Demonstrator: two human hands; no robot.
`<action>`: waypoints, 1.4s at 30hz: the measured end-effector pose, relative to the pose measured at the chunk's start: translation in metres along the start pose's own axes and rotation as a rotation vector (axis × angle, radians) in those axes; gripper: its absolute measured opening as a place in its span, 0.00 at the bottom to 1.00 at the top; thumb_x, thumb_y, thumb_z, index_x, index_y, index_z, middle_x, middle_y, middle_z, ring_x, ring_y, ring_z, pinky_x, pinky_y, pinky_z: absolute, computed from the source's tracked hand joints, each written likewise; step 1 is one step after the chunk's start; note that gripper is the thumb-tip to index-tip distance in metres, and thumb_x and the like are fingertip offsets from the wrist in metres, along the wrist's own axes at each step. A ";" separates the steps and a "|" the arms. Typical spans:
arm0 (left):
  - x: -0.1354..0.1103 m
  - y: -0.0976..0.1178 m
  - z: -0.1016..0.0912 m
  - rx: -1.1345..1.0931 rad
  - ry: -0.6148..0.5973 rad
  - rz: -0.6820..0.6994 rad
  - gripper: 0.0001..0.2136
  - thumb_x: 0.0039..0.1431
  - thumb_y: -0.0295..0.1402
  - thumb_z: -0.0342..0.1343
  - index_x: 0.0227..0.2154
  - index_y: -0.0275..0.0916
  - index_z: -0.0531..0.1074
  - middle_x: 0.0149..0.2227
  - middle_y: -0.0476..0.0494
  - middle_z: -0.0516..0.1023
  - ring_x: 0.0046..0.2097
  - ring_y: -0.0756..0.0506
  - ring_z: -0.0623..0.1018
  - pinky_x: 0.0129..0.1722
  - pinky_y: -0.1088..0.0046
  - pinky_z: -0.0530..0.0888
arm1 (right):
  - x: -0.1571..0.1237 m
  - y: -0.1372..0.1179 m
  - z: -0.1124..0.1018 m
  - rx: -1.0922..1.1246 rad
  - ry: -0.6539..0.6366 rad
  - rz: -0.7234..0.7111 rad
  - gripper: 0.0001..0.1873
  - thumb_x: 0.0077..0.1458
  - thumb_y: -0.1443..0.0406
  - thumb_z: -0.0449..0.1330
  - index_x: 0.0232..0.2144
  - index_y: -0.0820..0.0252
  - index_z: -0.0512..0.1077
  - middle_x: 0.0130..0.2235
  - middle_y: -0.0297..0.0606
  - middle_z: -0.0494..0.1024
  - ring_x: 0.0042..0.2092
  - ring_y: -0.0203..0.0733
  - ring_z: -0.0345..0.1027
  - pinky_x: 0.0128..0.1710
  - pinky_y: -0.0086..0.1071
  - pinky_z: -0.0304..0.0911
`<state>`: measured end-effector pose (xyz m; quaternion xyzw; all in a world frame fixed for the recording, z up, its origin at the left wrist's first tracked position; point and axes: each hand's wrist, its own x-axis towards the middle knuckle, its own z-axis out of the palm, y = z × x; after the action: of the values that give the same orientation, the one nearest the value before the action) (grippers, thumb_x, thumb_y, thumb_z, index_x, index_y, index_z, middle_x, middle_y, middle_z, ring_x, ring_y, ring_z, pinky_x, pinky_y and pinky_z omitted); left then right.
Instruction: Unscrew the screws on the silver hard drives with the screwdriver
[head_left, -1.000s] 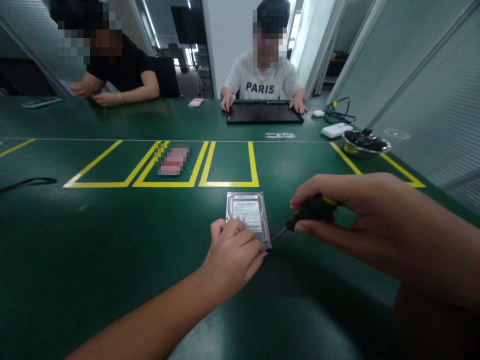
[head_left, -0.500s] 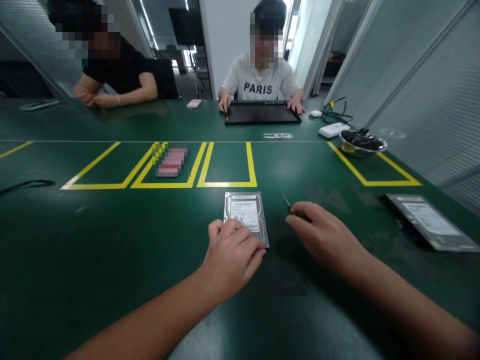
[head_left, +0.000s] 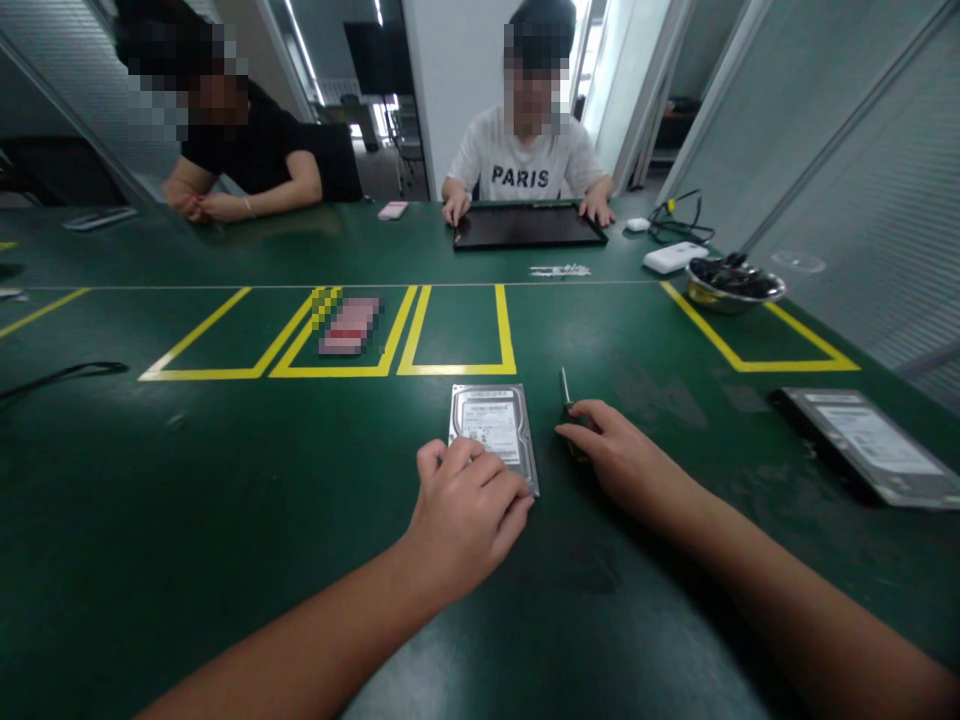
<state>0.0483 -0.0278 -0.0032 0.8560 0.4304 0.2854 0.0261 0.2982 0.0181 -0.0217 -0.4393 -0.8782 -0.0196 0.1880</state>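
Note:
A silver hard drive (head_left: 491, 412) with a white label lies flat on the green table, in front of me. My left hand (head_left: 472, 500) covers its near end, fingers curled over it and closed on its edges. To the right of the drive, my right hand (head_left: 611, 445) is closed around a screwdriver (head_left: 565, 385) with a dark handle and a thin metal shaft. The shaft points away from me, and the hand partly hides the handle. A small gap separates the screwdriver from the drive.
A second hard drive (head_left: 874, 445) lies at the right. Yellow tape outlines (head_left: 457, 370) mark the table. A metal bowl (head_left: 735, 290) of dark items stands back right. Across the table, one person handles a black panel (head_left: 529, 228); another person (head_left: 247, 170) sits at left.
My right hand has moved slightly left toward the drive, and the screwdriver has turned to point more straight ahead. My left hand and the drive stay in place. The view has shifted slightly.

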 end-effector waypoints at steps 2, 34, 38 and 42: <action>0.001 0.002 -0.001 0.029 -0.011 -0.021 0.07 0.63 0.36 0.58 0.30 0.43 0.76 0.32 0.47 0.79 0.43 0.40 0.70 0.43 0.56 0.54 | 0.000 0.002 0.000 0.016 -0.012 -0.002 0.20 0.59 0.75 0.51 0.50 0.60 0.74 0.54 0.52 0.72 0.43 0.43 0.72 0.46 0.41 0.72; 0.038 0.017 -0.007 0.170 -0.309 -0.072 0.47 0.48 0.49 0.68 0.68 0.47 0.51 0.71 0.28 0.47 0.69 0.21 0.49 0.62 0.31 0.51 | -0.004 0.009 -0.006 0.097 -0.011 -0.097 0.23 0.57 0.75 0.52 0.54 0.64 0.72 0.56 0.55 0.70 0.51 0.49 0.69 0.49 0.49 0.70; 0.043 0.020 -0.003 0.163 -0.325 -0.069 0.46 0.50 0.53 0.65 0.68 0.47 0.51 0.71 0.29 0.47 0.70 0.21 0.47 0.62 0.28 0.48 | -0.002 0.008 -0.008 0.104 -0.006 -0.100 0.25 0.56 0.76 0.51 0.54 0.63 0.71 0.55 0.54 0.71 0.51 0.49 0.69 0.49 0.48 0.71; 0.043 0.024 0.002 0.234 -0.270 -0.064 0.40 0.53 0.43 0.66 0.67 0.47 0.54 0.71 0.31 0.50 0.70 0.23 0.48 0.63 0.30 0.48 | -0.001 0.009 -0.007 0.110 -0.007 -0.108 0.24 0.56 0.76 0.51 0.54 0.64 0.71 0.55 0.54 0.71 0.51 0.50 0.69 0.48 0.48 0.71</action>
<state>0.0868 -0.0095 0.0220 0.8696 0.4802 0.1149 -0.0070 0.3077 0.0216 -0.0163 -0.3804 -0.9010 0.0204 0.2073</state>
